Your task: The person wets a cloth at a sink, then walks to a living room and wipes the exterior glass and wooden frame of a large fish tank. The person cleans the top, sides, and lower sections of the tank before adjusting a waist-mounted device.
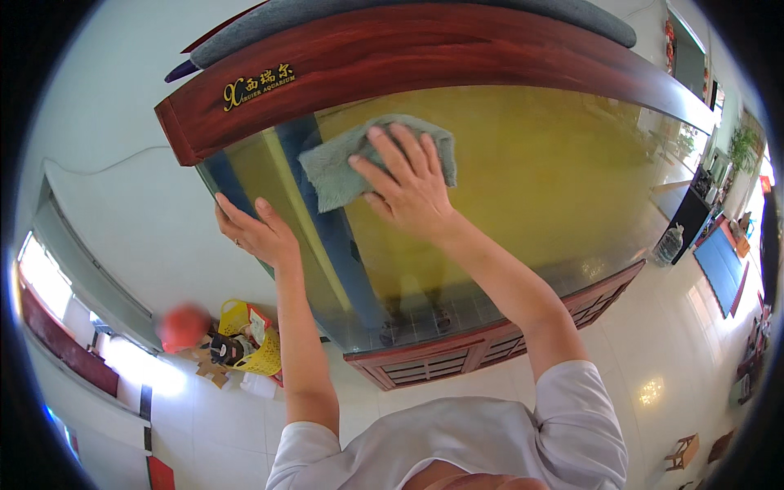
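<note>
Before me stands a large aquarium with a glass front (539, 184) and a dark red wood-look hood (429, 49) bearing gold lettering. My right hand (413, 187) presses a grey-green plush cloth (335, 174) flat against the upper left of the glass, its fingers spread over the fabric. At the tank's left edge, my left hand (260, 233) rests with the fingers along the side and the thumb apart; it holds nothing. Behind the glass, the back looks yellow-green, with a blue vertical band toward the left. Below is a reddish cabinet (422, 370) with latticed doors.
Thick grey fabric (233, 46) lies on top of the hood. On the floor at left are a yellow plastic basket (260, 362) with items in it and a blurred red object (184, 327). A large clear bottle (669, 245), a blue mat (723, 266) and a wooden stool (683, 452) are at right.
</note>
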Motion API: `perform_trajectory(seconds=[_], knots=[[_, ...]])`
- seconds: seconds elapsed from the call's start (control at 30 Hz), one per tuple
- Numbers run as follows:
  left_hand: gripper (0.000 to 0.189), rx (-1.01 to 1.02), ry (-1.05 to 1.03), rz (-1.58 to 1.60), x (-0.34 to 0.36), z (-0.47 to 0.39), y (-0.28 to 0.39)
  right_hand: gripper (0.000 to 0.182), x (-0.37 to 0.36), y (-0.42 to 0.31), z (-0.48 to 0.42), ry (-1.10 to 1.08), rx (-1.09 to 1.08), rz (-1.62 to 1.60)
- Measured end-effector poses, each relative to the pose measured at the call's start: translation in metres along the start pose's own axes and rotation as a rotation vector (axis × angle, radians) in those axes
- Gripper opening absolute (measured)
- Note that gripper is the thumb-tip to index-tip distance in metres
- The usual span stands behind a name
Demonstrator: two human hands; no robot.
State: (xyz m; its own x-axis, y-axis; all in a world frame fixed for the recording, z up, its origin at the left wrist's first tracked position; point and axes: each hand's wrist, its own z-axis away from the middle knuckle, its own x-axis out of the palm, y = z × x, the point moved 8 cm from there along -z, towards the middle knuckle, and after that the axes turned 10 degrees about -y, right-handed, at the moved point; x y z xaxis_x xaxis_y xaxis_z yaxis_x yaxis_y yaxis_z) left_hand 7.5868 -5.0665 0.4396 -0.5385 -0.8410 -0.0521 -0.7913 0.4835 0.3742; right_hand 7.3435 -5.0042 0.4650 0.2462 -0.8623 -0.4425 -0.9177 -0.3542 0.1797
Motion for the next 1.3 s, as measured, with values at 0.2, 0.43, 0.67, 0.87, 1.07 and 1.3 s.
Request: perform_trajectory(seconds=[0.2,0.43,0.67,0.87,1.07,1.3], knots=[[0.063,0.004,-0.002,-0.069,-0.002,0.000,-0.015,0.053,-0.035,0.074,0.032,0.087,0.219,0.144],[0.056,0.103,-0.122,0.099,-0.009,-0.001,-0.019,0.055,0.062,0.031,0.115,-0.117,0.102,0.214],[0.038,-0.369,-0.171,0.535,-0.025,0.121,-0.128,0.058,0.094,-0.090,0.062,-0.589,-0.587,0.095],[0.038,-0.839,-0.192,0.641,-0.029,0.267,-0.186,0.052,0.050,-0.138,-0.071,0.007,-0.282,0.055],[0.030,-0.873,-0.155,0.561,-0.053,0.271,-0.205,0.062,0.201,-0.218,0.087,-0.669,-0.653,-0.084],[0.028,-0.719,-0.127,0.467,-0.086,0.266,-0.225,0.061,0.218,-0.163,0.233,-1.113,-0.604,-0.303]])
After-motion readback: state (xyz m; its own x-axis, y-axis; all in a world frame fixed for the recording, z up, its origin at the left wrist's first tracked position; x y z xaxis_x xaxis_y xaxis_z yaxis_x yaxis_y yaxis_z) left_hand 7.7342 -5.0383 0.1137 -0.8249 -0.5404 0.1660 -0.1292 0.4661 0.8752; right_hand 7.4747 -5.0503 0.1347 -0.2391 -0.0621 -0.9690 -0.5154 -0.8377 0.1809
